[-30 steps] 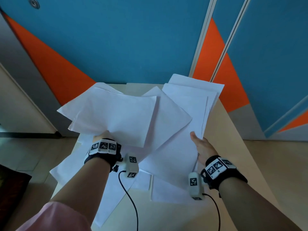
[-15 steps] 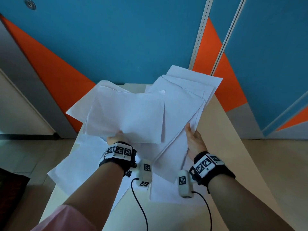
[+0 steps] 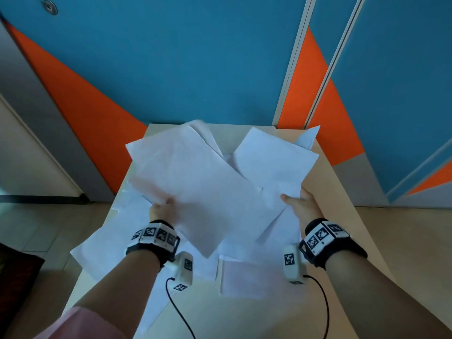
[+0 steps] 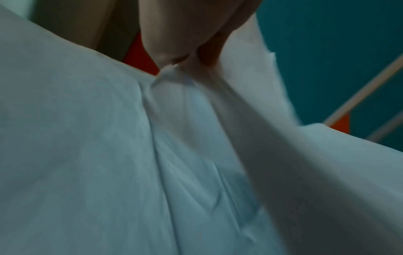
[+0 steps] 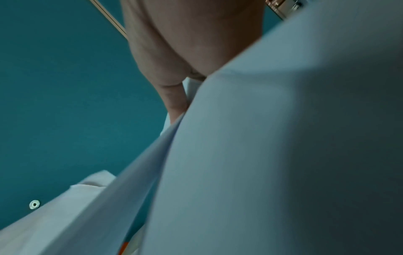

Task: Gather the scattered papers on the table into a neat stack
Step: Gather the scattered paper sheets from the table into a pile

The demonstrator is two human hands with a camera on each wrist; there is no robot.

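While a few loose sheets point(image 3: 247, 277) lie flat on the near part of the table point(image 3: 342, 192), the head view has both hands up over it, each with its own bunch of paper. The left hand point(image 3: 162, 210) pinches the left bunch point(image 3: 190, 187) at its near-left edge, the right hand point(image 3: 302, 206) grips the right bunch point(image 3: 274, 157) at its near-right edge, and the two bunches overlap in the middle. The wrist cams show what the head cam hides: the left thumb point(image 4: 165, 34) clamped on creased sheets, the right thumb point(image 5: 174, 96) pressed onto fanned edges. Behind is a blue and orange wall point(image 3: 195, 57).
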